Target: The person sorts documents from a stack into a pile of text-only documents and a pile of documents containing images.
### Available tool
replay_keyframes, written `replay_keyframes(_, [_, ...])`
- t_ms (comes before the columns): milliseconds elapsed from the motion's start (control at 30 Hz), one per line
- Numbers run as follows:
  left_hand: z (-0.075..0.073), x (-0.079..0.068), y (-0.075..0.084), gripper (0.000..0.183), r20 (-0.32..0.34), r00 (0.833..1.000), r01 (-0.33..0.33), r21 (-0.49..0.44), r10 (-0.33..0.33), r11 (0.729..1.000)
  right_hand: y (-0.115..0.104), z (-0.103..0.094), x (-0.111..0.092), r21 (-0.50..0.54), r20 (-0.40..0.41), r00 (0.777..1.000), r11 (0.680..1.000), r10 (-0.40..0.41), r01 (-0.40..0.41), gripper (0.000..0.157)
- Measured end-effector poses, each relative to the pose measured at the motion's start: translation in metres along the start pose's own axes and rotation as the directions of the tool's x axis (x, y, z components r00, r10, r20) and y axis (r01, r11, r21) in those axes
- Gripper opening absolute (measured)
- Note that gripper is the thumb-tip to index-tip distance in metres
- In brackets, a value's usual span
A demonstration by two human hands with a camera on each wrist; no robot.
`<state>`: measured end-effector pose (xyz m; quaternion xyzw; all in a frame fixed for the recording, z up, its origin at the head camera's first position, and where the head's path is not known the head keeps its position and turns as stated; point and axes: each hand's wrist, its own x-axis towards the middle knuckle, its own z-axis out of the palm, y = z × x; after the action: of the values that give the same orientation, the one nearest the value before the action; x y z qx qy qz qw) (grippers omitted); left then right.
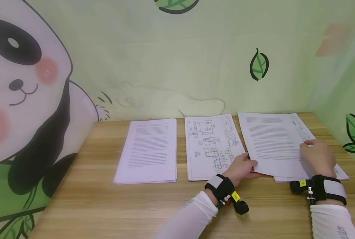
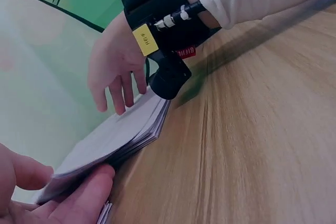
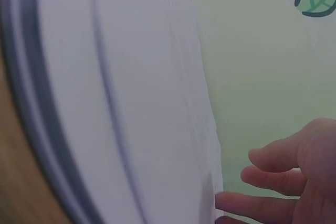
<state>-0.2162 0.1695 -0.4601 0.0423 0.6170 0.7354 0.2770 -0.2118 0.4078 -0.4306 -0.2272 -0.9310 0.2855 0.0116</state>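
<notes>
Head, left hand [image 1: 239, 168] pinching printout [image 1: 271, 144], yellow labels [image 1: 235, 196]

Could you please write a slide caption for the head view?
Left hand holds printed pages by their near-left corner, right hand at their right; drawing sheet and text stack lie leftward.

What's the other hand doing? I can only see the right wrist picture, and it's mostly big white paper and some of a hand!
Observer: The left hand holds the near left corner of the text page between thumb and fingers.
Operator: Cool! Are there papers with drawings on them?
Observer: Yes, a drawing sheet lies just left of that page.
Operator: Are there any animal pictures?
Observer: Yes, a big cartoon panda is at the left side of the head view.
</notes>
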Motion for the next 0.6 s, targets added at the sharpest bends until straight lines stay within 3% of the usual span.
replay_keyframes(200, [-0.009, -0.001, -0.003, 0.033, 0.076, 0.996, -0.047, -0.056, 0.051, 0.997, -0.008, 0.000, -0.005, -0.001, -0.005, 1.000, 1.000, -0.010, 0.010, 0.057])
replay_keyframes(367, [-0.016, -0.006, 0.000, 0.036, -0.001, 0.999, -0.047, -0.056, 0.047, 0.997, -0.014, 0.002, -0.009, 0.010, -0.003, 0.999, 0.999, -0.032, 0.032, 0.058])
replay_keyframes(500, [-0.025, -0.013, 0.006, 0.037, -0.068, 0.995, -0.075, 0.026, 0.077, 0.997, -0.019, 0.004, -0.006, 0.041, 0.039, 0.998, 0.998, -0.057, 0.055, 0.070])
replay_keyframes(600, [-0.034, -0.020, 0.013, 0.039, -0.075, 0.990, -0.111, 0.095, 0.119, 0.989, -0.026, 0.007, -0.003, 0.097, 0.056, 0.995, 0.992, -0.082, 0.077, 0.080])
